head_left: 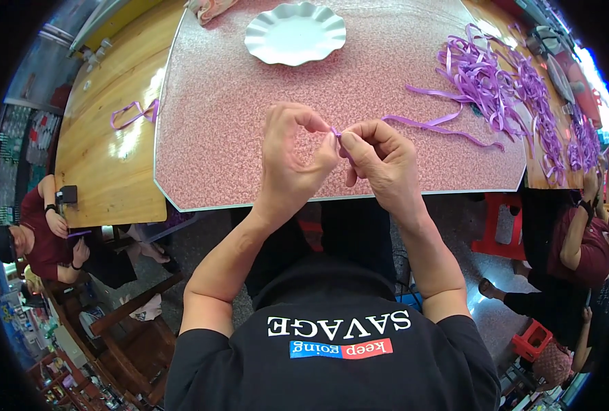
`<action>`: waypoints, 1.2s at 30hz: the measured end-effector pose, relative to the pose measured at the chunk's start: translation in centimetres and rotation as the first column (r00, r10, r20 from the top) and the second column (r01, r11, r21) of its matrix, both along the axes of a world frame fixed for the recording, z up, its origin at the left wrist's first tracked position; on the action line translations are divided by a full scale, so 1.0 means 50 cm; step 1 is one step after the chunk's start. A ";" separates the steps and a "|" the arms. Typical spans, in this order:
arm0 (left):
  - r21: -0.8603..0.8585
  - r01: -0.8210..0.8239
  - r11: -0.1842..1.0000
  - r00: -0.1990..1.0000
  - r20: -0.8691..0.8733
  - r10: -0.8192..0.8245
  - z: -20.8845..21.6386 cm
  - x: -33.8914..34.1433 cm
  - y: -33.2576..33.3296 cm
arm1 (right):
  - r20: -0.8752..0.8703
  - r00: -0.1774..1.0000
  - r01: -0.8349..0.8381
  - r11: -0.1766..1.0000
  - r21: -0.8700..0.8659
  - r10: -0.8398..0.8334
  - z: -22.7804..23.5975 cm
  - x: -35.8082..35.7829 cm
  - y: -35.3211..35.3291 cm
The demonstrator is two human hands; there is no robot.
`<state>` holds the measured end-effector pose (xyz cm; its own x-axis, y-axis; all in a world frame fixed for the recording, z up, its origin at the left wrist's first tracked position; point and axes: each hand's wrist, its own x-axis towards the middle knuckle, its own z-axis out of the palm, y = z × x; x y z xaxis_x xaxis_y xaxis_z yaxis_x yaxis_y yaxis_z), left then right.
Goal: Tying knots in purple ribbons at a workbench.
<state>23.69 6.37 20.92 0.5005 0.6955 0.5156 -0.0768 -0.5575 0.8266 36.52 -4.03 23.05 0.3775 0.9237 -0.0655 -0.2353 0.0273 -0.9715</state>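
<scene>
Your left hand [289, 152] pinches a purple ribbon [336, 133] between thumb and forefinger, and your right hand [388, 164] pinches it just beside. That ribbon (mostly hidden in your grip) is nearer you than the white plate [295, 34]; a purple heap [479, 82] lies right of the plate.

Purp. ribbon [338, 133], narrow, pinched, partly hidden, ctr.

Heaped purple ribbons [479, 81], a wooden table [102, 175] and a co-worker [39, 250] at its edge suggest a small workshop.
</scene>
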 end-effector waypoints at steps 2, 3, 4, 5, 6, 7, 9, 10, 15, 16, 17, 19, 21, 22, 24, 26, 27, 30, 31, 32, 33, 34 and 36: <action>0.200 -0.103 0.974 0.994 0.002 0.105 0.003 0.000 -0.002 | 0.054 0.997 0.045 0.998 0.034 -0.047 -0.002 -0.003 0.002; 0.306 -0.127 0.944 0.991 -0.006 0.135 0.003 0.002 -0.002 | 0.054 0.997 0.046 0.998 0.033 -0.047 -0.004 -0.004 0.001; 0.409 -0.147 0.901 0.986 -0.012 0.166 0.002 0.002 -0.003 | 0.115 0.991 0.058 0.997 0.053 -0.064 -0.007 -0.004 0.000; 0.408 -0.147 0.901 0.986 -0.011 0.166 0.000 0.003 -0.002 | 0.175 0.981 0.069 0.995 0.074 -0.081 -0.008 -0.004 -0.001; 0.423 -0.147 0.894 0.985 -0.022 0.172 0.000 0.004 0.000 | 0.175 0.981 0.069 0.995 0.074 -0.081 -0.007 -0.004 -0.002; 0.438 -0.147 0.887 0.983 -0.032 0.179 0.001 0.004 0.001 | 0.249 0.964 0.075 0.994 0.085 -0.094 -0.006 -0.003 -0.003; 0.452 -0.140 0.881 0.981 -0.059 0.186 0.010 0.001 -0.001 | 0.321 0.941 0.080 0.992 0.096 -0.107 -0.008 0.001 -0.004; 0.466 -0.131 0.875 0.978 -0.086 0.192 0.012 0.000 -0.001 | 0.448 0.882 0.078 0.983 0.166 -0.146 -0.013 0.006 -0.003; 0.497 -0.105 0.861 0.977 -0.110 0.183 0.017 -0.002 0.005 | 0.706 0.651 0.049 0.944 0.328 -0.279 -0.007 0.013 0.003; 0.511 -0.092 0.855 0.977 -0.121 0.177 0.021 -0.001 0.005 | 0.730 0.625 0.025 0.941 0.337 -0.278 -0.006 0.016 0.003; 0.510 -0.091 0.855 0.977 -0.121 0.176 0.025 -0.002 0.006 | 0.752 0.597 0.001 0.938 0.345 -0.278 -0.005 0.018 0.002; 0.549 -0.049 0.834 0.972 -0.165 0.165 0.034 -0.006 0.006 | 0.753 0.602 -0.011 0.940 0.341 -0.266 -0.005 0.020 0.003; 0.532 -0.032 0.846 0.976 -0.166 0.141 0.035 -0.005 0.008 | 0.754 0.606 -0.023 0.941 0.337 -0.255 -0.006 0.021 0.003; 0.514 -0.016 0.858 0.979 -0.165 0.117 0.035 -0.005 0.010 | 0.740 0.627 -0.024 0.943 0.331 -0.243 -0.007 0.021 0.003; 0.406 0.029 0.913 0.986 -0.162 0.041 0.026 -0.009 0.015 | 0.725 0.649 -0.026 0.946 0.324 -0.231 -0.006 0.018 0.001; 0.293 0.077 0.953 0.988 -0.150 -0.034 0.017 -0.011 0.014 | 0.316 0.949 -0.001 0.998 0.065 -0.020 0.002 0.009 -0.005; 0.089 0.130 0.988 0.990 -0.072 -0.124 0.014 -0.009 0.011 | 0.317 0.948 0.000 0.998 0.065 -0.020 0.005 0.011 -0.005; -0.261 0.271 0.927 0.962 0.103 -0.252 0.009 -0.007 0.007 | 0.024 0.998 -0.058 0.998 0.002 0.058 0.005 0.016 -0.008; -0.395 0.346 0.851 0.937 0.189 -0.294 0.009 -0.006 0.007 | -0.048 0.996 -0.069 0.998 -0.002 0.069 0.001 0.017 -0.008; -0.395 0.347 0.851 0.937 0.189 -0.294 0.006 -0.007 0.007 | -0.119 0.990 -0.081 0.997 -0.005 0.080 -0.001 0.018 -0.008; -0.393 0.330 0.858 0.943 0.168 -0.286 0.003 -0.009 0.009 | -0.120 0.990 -0.082 0.997 -0.006 0.081 0.001 0.014 -0.007; -0.391 0.313 0.866 0.950 0.146 -0.277 0.001 -0.010 0.010 | -0.003 0.999 -0.034 0.999 -0.001 0.034 0.007 0.007 -0.007; -0.253 0.246 0.936 0.969 0.067 -0.237 0.003 -0.011 0.012 | 0.113 0.994 0.014 1.000 0.008 -0.015 0.004 0.004 -0.007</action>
